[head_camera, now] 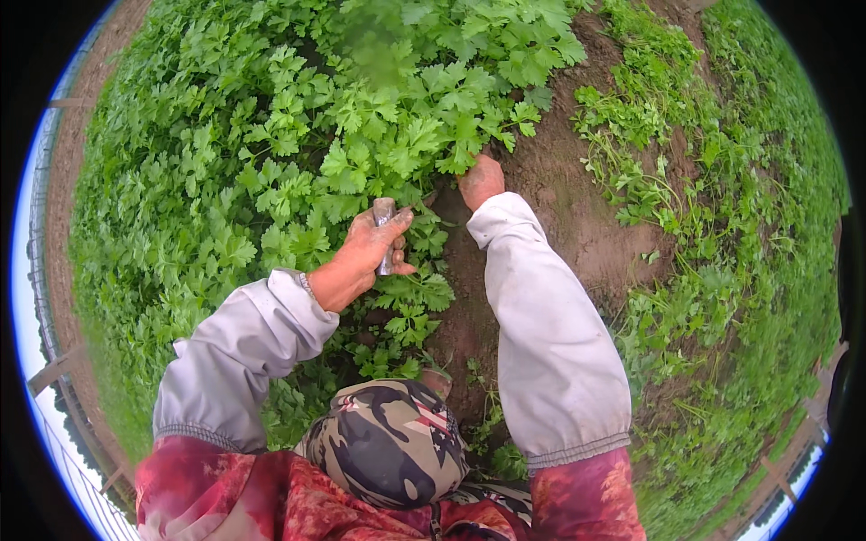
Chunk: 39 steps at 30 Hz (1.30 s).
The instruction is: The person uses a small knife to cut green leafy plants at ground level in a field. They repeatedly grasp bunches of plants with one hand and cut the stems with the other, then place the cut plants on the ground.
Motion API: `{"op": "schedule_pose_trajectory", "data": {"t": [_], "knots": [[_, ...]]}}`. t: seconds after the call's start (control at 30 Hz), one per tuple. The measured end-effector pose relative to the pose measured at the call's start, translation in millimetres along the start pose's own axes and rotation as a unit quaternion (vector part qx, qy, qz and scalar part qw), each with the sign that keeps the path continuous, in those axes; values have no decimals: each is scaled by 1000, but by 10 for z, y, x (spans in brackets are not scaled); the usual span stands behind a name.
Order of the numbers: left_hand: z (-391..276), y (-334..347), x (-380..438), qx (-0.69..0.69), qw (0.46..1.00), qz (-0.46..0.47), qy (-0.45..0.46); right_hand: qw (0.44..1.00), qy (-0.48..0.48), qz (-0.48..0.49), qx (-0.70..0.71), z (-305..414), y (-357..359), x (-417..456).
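Note:
My left hand [369, 240] is closed around a short, stubby handle [384, 233] with a silvery, worn surface. The rest of that tool, if any, is lost against the leaves. Just below its fingers hang the leaves of a celery-like plant [429, 291]. My right hand [483, 181] reaches low to the edge of the dense leafy crop [406, 135], beside bare soil. Leaves cover its fingers, so I cannot tell what they grip. Both forearms wear pale grey sleeve covers [555, 324].
Brown soil [561, 203] runs along the right side of the standing plants. Loose, flattened greens [649, 135] lie across it farther right. A bent knee in camouflage cloth [392, 439] is close in front of me. Framework posts [57, 370] stand at the left rim.

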State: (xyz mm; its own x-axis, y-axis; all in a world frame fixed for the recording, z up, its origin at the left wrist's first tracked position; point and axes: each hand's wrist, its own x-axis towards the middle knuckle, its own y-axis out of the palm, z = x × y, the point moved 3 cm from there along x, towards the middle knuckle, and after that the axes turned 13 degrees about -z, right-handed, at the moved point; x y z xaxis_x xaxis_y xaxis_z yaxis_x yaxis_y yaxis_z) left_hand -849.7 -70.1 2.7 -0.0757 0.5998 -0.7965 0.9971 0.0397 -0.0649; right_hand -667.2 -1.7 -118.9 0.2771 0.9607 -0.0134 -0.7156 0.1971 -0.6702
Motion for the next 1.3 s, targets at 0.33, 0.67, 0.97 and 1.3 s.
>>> {"op": "schedule_pose_trajectory", "data": {"t": [0.33,0.67,0.97,1.3], "knots": [[-579,27,255,133,989,-10,-61,963,-56,141,-221,130,487,138],[-288,603,353,11,1000,23,-3,992,-35,58,-105,-243,443,168],[980,328,84,151,942,-20,299,997,-52,-52,-22,21,138,-112],[367,103,-704,31,966,78,245,896,217,-98,375,-138,-1475,-672]]}}
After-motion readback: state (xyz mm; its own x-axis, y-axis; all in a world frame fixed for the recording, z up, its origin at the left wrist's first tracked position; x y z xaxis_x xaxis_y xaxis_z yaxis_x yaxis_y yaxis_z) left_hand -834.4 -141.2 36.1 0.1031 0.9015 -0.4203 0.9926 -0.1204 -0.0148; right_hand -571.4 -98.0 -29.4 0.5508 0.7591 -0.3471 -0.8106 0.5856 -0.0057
